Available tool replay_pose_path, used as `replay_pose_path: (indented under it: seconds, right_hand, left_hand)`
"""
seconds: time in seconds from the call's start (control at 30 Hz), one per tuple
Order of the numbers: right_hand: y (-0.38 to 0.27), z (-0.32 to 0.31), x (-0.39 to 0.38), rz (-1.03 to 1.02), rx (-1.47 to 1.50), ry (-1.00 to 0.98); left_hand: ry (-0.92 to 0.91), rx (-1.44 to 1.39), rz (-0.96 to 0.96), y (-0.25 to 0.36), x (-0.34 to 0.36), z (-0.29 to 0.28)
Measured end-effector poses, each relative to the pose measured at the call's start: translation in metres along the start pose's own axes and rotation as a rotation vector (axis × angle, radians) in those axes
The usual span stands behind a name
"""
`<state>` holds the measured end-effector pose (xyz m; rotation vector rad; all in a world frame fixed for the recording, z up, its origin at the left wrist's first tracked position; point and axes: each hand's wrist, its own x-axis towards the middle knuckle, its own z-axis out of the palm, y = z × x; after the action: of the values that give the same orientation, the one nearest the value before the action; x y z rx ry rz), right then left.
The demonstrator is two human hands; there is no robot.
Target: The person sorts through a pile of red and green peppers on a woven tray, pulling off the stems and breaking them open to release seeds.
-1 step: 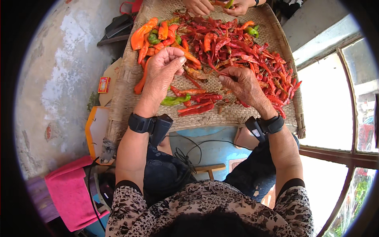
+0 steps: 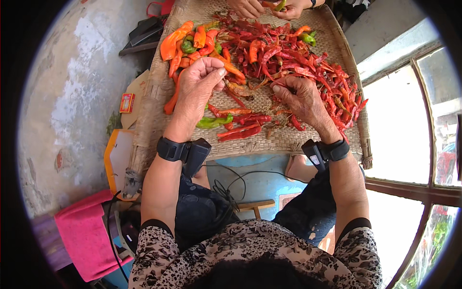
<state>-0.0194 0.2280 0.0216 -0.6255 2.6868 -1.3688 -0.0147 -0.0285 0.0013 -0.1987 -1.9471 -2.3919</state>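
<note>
Above the woven tray (image 2: 180, 134), my left hand (image 2: 198, 86) is closed in a pinch beside the orange and green peppers (image 2: 176, 41). What its fingertips hold, if anything, is too small to make out. To the right, my right hand (image 2: 304, 98) has thumb and forefinger closed on a slender red chili pepper (image 2: 280, 85), mostly hidden by the fingers. Beyond and right of that hand spreads a large pile of wrinkled red chilies (image 2: 288, 53). Nearer me, between my hands, lie several red chilies (image 2: 240, 132) and a green pepper (image 2: 211, 122).
Across the tray, another person's hands (image 2: 262, 8) hold a greenish pepper (image 2: 280, 6). A plastered wall (image 2: 72, 96) stands left, a framed window (image 2: 399, 135) right. Below the tray are black cables (image 2: 231, 190) and a wooden stool part (image 2: 257, 206); a pink cloth (image 2: 84, 231) hangs at lower left.
My right hand has shifted a little to the right, with the slender chili drawn along. My left hand stays in place.
</note>
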Motion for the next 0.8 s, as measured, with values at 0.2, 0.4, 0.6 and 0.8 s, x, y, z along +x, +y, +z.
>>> replay_pose_path:
  seconds: [0.2,0.4,0.6,0.8]
  right_hand:
    - [0.009,-0.018,0.005,-0.308,-0.775,0.617]
    - [-0.012,0.041,-0.010,-0.268,-0.220,0.067]
    - [-0.013,0.007,-0.001,-0.058,-0.016,0.010]
    - [0.013,-0.029,0.005,-0.234,-0.642,0.575]
  left_hand:
    - [-0.070,-0.054,-0.032,-0.006,-0.001,0.007]
    - [-0.201,-0.050,-0.053,-0.008,-0.008,0.017]
    - [-0.120,0.414,0.034,-0.002,0.001,0.000]
    - [-0.310,1.159,0.406,-0.023,-0.014,0.014]
